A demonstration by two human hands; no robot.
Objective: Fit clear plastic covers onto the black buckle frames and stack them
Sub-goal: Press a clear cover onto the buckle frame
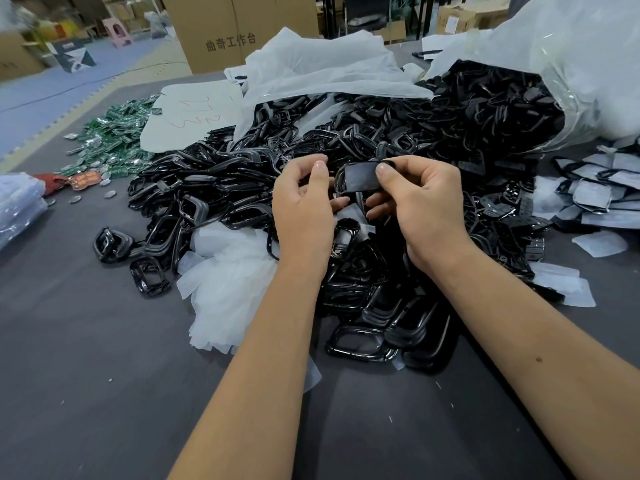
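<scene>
Both hands are raised over a big heap of black buckle frames (242, 188). My right hand (422, 206) pinches a black buckle frame with a clear cover (360, 178) on it, thumb on the top right corner. My left hand (304, 206) holds the frame's left side, with curled fingers and the thumb up; that edge is partly hidden. A row of stacked frames (391, 323) lies near my wrists. Loose clear covers (228, 282) lie in a pale pile to the left of my left forearm.
A large clear bag (571, 81) spills more black frames at the back right. Covered pieces (595, 188) lie at the right edge. Green packets (114, 140) and white sheets (190, 116) lie at the back left on the grey table (104, 375). Cardboard boxes (225, 32) stand behind.
</scene>
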